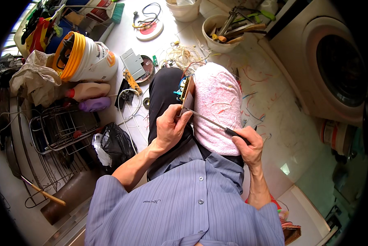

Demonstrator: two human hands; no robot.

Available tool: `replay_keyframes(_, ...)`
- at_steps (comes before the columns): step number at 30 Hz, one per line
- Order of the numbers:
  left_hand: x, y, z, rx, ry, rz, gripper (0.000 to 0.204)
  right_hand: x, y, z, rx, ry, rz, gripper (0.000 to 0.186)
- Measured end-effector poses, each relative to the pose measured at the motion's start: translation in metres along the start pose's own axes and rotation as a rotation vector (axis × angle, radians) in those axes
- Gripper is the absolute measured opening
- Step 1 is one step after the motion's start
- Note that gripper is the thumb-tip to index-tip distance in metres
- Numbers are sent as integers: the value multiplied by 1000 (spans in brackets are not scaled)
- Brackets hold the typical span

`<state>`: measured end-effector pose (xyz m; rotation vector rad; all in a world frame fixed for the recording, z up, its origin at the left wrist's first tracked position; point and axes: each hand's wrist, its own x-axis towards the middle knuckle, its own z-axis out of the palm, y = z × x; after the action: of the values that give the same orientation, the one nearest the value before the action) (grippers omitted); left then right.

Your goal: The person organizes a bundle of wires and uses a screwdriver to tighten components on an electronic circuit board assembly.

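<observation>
The left hand (pixel 170 128) pinches the near end of the circuit board (pixel 187 91), which points far between the knees (pixel 166 84), while the right hand (pixel 250 145) grips a screwdriver (pixel 215 124) slanting far-left toward that end.

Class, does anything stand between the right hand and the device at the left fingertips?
Only the screwdriver, held in the right hand, spans the gap, its tip end at the device by the left hand. The pink towel lies below the shaft; nothing else visible stands in the way.
</observation>
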<state>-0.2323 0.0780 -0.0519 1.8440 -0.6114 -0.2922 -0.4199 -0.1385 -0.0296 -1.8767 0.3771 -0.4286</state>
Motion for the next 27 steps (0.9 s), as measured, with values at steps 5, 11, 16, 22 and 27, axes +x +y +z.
replay_keyframes(5, 0, 10, -11, 2, -114, -79, 21, 14, -22, -15, -51, -61, 95, 16)
replay_keyframes(11, 14, 12, -45, -377, -361, -287, 35, 54, -40, -42, 242, -378, 632, 16)
replay_keyframes(16, 40, 14, -63, -675, -500, -514, 30, 78, -50, -51, 260, -479, 676, 20)
replay_keyframes(22, 57, 15, -66, -543, -675, -520, 17, 92, -59, -50, 302, -646, 819, 25)
replay_keyframes(27, 60, 12, -60, -281, -645, -288, 22, 97, -63, -44, 257, -714, 875, 25)
